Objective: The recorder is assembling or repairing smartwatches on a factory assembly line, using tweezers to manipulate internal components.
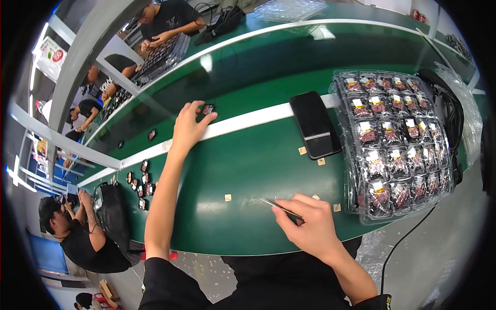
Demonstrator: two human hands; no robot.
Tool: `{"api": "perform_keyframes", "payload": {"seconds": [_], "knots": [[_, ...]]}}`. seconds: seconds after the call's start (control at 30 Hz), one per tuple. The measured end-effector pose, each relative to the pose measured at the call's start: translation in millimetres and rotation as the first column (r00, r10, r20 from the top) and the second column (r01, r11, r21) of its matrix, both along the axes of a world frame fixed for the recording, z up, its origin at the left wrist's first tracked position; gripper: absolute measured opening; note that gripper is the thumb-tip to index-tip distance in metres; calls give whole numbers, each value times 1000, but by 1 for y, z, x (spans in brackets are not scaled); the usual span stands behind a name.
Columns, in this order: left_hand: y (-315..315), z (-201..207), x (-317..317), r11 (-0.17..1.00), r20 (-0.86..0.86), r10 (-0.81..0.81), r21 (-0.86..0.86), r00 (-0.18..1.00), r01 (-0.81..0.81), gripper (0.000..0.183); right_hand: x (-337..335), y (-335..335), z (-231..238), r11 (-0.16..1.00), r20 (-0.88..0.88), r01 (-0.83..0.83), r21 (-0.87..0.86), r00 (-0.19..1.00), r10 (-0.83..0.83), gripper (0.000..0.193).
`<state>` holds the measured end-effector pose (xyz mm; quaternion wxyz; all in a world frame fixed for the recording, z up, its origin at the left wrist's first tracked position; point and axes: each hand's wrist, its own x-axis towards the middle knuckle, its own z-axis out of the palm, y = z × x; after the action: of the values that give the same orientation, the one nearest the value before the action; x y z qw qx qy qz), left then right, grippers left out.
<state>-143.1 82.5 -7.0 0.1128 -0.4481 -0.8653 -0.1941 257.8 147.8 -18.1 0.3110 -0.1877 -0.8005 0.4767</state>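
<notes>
My left hand [190, 128] reaches forward across the white rail [248, 120], its thumb and fingers around a small black electronic module [208, 109] on the green surface behind it. Between the thumb and fingers of my right hand [312, 222] is a pair of metal tweezers [283, 207], tips pointing left and away from me just above the green table [248, 170]. Several similar small black modules [140, 189] lie in a loose group left of my left forearm. A lone module [152, 134] sits beyond the rail, farther left.
Stacked clear plastic trays [398, 142] full of dark modules stand on the right, beside a black phone-like device [313, 119]. Small beige squares [228, 198] are scattered about. Dark cables [449, 98] lie behind the trays. A co-worker [85, 232] sits at left by a black bag [111, 206].
</notes>
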Motion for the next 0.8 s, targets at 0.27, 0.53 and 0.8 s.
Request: {"api": "perform_keyframes", "payload": {"seconds": [0.27, 0.53, 0.8], "knots": [[-5, -8, -2, 970, 0, -169, 175, 986, 167, 51, -4, -4, -1, 1000, -5, 9, -15, 1000, -9, 16], [-57, 16, 125, 696, 410, -688, 141, 598, 704, 72, -7, 0, 3, 994, -62, 91, -56, 994, -94, 17], [-65, 11, 137, 787, 345, -610, 163, 713, 595, 85, -8, 1, 8, 998, 36, 69, -13, 997, -69, 21]]}}
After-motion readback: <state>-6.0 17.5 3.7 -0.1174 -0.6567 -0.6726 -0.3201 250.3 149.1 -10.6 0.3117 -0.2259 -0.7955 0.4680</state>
